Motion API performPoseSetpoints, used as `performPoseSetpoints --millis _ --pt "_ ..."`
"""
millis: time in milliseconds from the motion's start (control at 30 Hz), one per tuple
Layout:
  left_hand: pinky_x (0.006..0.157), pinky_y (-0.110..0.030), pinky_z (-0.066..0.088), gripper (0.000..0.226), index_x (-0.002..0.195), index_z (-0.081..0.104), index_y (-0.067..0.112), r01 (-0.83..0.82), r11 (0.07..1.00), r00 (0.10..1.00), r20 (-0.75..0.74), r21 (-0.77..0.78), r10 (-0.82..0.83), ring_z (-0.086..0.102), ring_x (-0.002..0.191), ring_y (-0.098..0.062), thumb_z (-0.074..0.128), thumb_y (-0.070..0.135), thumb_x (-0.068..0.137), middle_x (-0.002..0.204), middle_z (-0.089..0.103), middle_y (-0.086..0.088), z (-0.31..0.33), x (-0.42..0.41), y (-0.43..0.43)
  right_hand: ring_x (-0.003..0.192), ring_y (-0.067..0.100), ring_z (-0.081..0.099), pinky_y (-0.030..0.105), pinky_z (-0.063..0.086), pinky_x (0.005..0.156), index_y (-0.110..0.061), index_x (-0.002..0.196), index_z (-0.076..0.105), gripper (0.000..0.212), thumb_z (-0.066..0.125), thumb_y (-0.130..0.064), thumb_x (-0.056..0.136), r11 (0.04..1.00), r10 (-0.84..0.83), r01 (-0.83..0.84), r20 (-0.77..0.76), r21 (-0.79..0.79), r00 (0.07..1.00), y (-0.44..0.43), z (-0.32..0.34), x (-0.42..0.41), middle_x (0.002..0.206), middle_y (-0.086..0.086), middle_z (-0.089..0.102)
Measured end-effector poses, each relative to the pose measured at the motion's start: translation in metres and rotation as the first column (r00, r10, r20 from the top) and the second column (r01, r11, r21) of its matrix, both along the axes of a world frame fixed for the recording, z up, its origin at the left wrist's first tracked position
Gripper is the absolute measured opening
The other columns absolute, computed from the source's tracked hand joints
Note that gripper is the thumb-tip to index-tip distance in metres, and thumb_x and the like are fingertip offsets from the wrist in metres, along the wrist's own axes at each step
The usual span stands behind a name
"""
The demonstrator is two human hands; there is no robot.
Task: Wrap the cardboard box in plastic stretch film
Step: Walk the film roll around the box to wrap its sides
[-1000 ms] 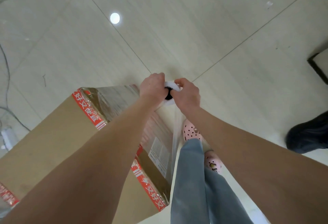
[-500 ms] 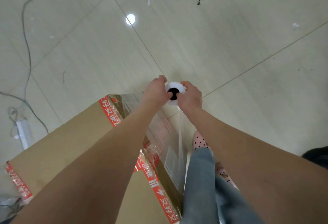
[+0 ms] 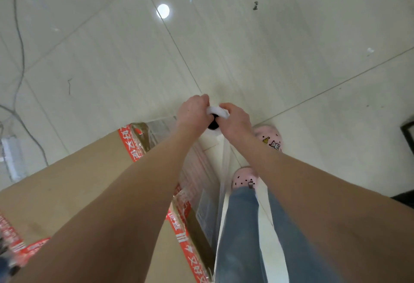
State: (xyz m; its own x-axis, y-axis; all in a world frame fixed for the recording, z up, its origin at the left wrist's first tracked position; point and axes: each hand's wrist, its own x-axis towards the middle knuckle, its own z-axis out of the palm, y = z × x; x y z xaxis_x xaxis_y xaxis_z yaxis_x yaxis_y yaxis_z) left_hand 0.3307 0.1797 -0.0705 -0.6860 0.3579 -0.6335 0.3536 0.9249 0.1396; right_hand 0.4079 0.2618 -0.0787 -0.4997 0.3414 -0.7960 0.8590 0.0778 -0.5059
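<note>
- Head view: white roll of clear plastic stretch film (image 3: 218,112), upright; likely light and stiff. Grip near the core end so it can turn.
- Left hand (image 3: 192,112) and right hand (image 3: 235,121): fingers curled tight round the roll's top.
- Film sheet (image 3: 224,161) runs down from the roll beside the box; thin, clingy, probably tears easily.
- Brown cardboard box with red tape (image 3: 78,182) stands on the pale tiled floor (image 3: 291,47), lower left of the hands.

pale tiled floor (image 3: 291,43) carries cardboard box (image 3: 74,188), grey cable (image 3: 20,43)
</note>
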Motion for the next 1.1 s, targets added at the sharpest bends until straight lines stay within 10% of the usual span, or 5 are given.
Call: performPoseSetpoints --millis 233,467,633,1100 --pt "0.069 -0.04 0.055 0.026 0.071 0.047 0.013 -0.675 0.729 0.737 0.05 0.113 0.675 0.066 0.074 -0.029 0.067 0.03 0.074 0.081 0.067 -0.011 0.0 -0.012 -0.028 0.103 0.024 0.058 0.027 0.041 0.074 -0.019 0.128 0.048 0.046 0.06 -0.019 0.083 0.998 0.002 -0.002 -0.008 -0.065 1.0 -0.009 0.0 -0.038 0.123 0.007 0.055" --pt "0.071 -0.035 0.046 0.042 0.121 0.049 0.013 -0.224 0.974 0.974 0.039 0.038 0.223 0.058 0.098 -0.026 0.062 0.014 0.081 0.113 0.054 -0.007 -0.001 -0.031 -0.022 0.091 0.023 0.059 0.026 0.038 0.068 -0.024 0.124 0.052 0.037 0.057 -0.019 0.087 0.992 0.123 -0.122 0.035 -0.037 0.992 -0.015 0.0 -0.055 0.12 0.005 0.057" --pt "0.065 -0.031 0.038 0.022 0.107 0.056 0.012 0.057 0.993 0.998 0.007 -0.1 -0.056 0.058 0.095 -0.03 0.056 0.014 0.085 0.105 0.054 -0.008 -0.003 -0.045 -0.006 0.081 0.023 0.058 0.026 0.036 0.056 -0.025 0.116 0.055 0.029 0.052 -0.027 0.087 0.971 0.238 -0.239 0.043 0.01 0.97 -0.009 -0.001 -0.06 0.11 0.003 0.06" --pt "0.069 -0.031 0.045 0.019 0.095 0.058 0.01 -0.608 0.791 0.794 -0.019 -0.067 0.608 0.06 0.091 -0.031 0.06 0.02 0.079 0.097 0.062 -0.01 -0.003 -0.092 -0.051 0.086 0.017 0.053 0.023 0.039 0.065 -0.028 0.132 0.047 0.047 0.059 -0.022 0.087 0.954 0.272 -0.275 -0.046 -0.119 0.961 -0.032 -0.007 -0.12 0.122 0.001 0.055"
